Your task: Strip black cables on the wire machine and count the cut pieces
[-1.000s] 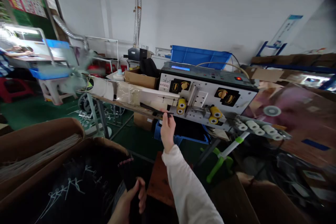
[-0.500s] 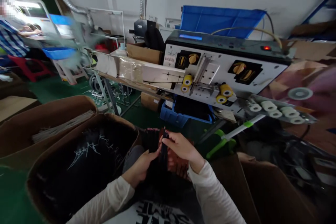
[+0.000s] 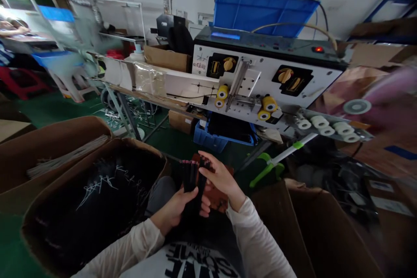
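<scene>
My left hand [image 3: 177, 208] is closed around a bundle of black wire pieces [image 3: 190, 177] held upright in front of my lap. My right hand [image 3: 219, 176] pinches the top of a black piece at the bundle's right side, fingers closed on it. Ahead stands a grey wire-cutting machine [image 3: 260, 69] with yellow rollers [image 3: 222, 92] and a lit red lamp. A white feed tray [image 3: 169, 84] runs out from its left side with a thin black wire lying along it.
A cardboard box [image 3: 91, 200] of black wires with white ties sits at my left, another box [image 3: 42, 147] behind it. A brown box [image 3: 312, 234] is at my right. White rollers [image 3: 329, 125] stick out right of the machine. A blue bin [image 3: 260, 13] sits behind it.
My right hand came back from the machine's feed tray down to my lap and now pinches a black piece against the bundle. My left hand rose with the bundle. The view tilted down.
</scene>
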The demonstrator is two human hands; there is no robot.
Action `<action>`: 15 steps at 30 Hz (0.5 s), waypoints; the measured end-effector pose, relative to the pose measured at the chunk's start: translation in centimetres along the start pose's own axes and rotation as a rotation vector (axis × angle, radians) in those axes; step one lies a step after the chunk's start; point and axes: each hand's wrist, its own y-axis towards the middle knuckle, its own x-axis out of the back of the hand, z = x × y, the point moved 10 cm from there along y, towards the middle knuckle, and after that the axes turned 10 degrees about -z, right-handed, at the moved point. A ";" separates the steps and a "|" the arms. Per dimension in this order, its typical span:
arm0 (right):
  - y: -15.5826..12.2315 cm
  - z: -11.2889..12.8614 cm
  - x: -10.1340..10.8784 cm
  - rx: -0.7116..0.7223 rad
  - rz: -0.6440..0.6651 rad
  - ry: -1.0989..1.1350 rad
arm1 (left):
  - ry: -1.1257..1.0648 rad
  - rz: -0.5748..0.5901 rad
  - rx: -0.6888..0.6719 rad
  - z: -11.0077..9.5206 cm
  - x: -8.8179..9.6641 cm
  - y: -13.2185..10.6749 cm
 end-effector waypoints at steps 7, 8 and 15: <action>0.0 -0.7 0.2 -0.030 0.014 -0.028 | 0.002 0.092 0.004 0.5 -0.8 0.2; 0.0 -0.8 0.2 -0.032 0.012 -0.022 | 0.003 0.121 -0.001 0.6 -1.1 0.3; -0.1 -2.7 0.5 -0.064 -0.043 0.150 | -0.004 0.124 0.067 3.0 -0.4 1.9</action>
